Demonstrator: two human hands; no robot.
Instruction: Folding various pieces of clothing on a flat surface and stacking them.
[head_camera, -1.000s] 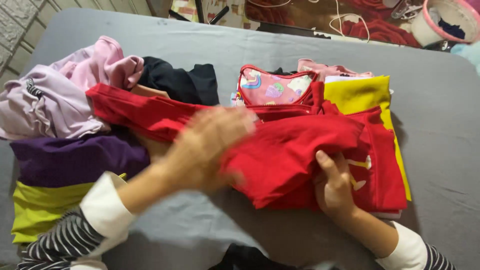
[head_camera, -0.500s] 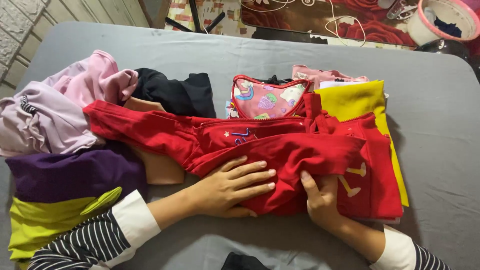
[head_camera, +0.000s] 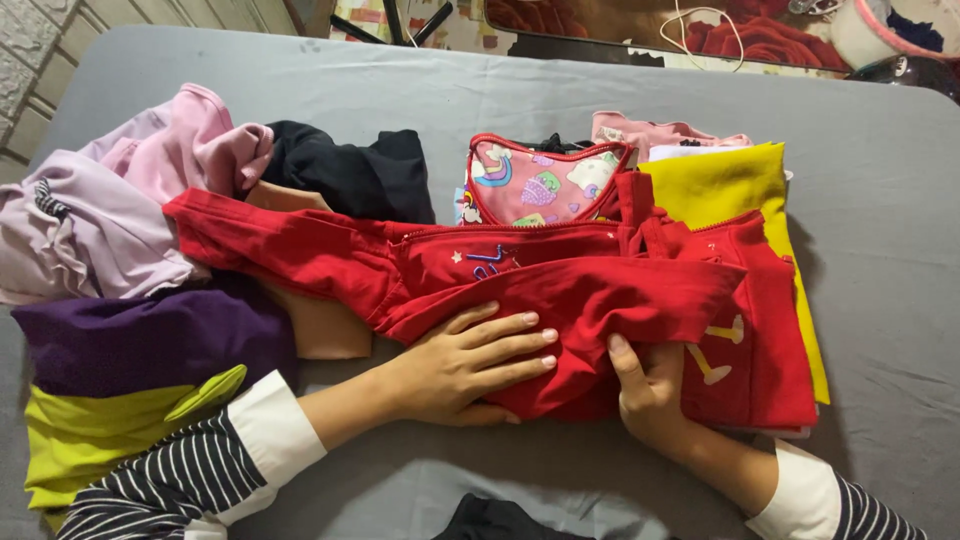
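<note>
The left hand lies flat, fingers spread, pressing the lower fold of a red garment. The right hand is closed on the garment's bottom edge, thumb on top and fingers tucked underneath. The two hands sit near each other but apart. The red garment lies across the middle of a grey-covered surface, one sleeve trailing left over a tan piece and its right part resting on a stack with a yellow garment. A patterned pink garment shows just behind it. A loose heap sits at left: pale lilac garment, black garment, purple garment, lime garment. Risk, as judged: the trailing sleeve may drag the tan piece or heap; the stack underneath may shift if the fold is pulled unevenly.
</note>
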